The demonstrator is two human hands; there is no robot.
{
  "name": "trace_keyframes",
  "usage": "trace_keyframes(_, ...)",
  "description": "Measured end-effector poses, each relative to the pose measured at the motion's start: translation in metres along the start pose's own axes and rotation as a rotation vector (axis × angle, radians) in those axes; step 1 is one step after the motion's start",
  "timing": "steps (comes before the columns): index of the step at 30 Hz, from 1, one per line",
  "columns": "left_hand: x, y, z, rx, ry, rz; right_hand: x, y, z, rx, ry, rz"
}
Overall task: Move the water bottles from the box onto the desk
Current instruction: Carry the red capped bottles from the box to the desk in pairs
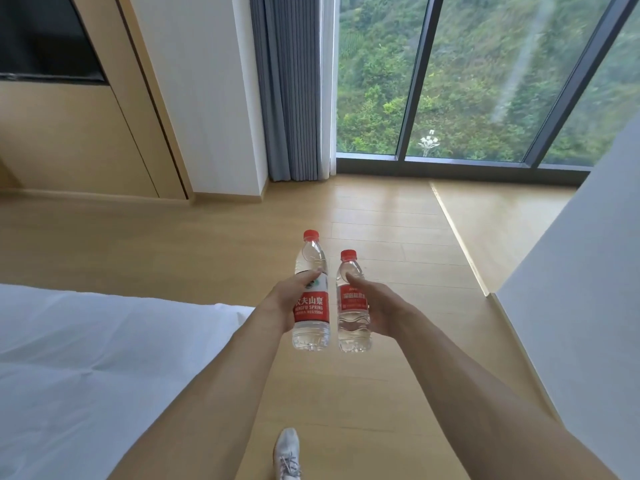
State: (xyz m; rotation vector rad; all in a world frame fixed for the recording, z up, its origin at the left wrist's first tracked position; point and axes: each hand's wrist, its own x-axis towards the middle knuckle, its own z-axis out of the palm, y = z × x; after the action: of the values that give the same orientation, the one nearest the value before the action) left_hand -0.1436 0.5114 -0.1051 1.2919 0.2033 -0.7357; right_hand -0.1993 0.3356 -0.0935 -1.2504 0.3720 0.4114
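Left hand [281, 303] grips taller red-capped bottle [311, 306]; right hand [375, 308] grips shorter red-labelled bottle [353, 306]; both clear, upright.

Head cam, fwd-down, close over hands [372, 308].

Bare forearms, no sleeves showing; one white lace-up sneaker [287, 453] below

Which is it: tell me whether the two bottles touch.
Apart. The head view shows floor between the taller bottle and the shorter bottle all the way down.
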Motion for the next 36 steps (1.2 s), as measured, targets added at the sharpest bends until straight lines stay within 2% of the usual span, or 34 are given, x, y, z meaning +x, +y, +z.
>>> trace_keyframes(10,0.129,0.121,-0.053,0.036,-0.033,0.015,0.155,-0.091,0.017,-0.05,0.102,-0.019)
trace_keyframes(17,0.19,0.179,-0.1,0.035,0.008,-0.067,0.236,-0.14,0.037,-0.074,0.103,-0.033)
trace_keyframes(24,0.243,0.216,-0.134,-0.009,0.042,-0.053,0.314,-0.173,0.054,-0.058,0.036,-0.005)
trace_keyframes(29,0.285,0.248,-0.154,-0.088,0.082,-0.05,0.383,-0.2,0.063,-0.048,-0.078,0.042)
trace_keyframes(36,0.361,0.306,-0.178,-0.113,0.255,0.006,0.498,-0.262,0.067,-0.096,-0.239,0.149)
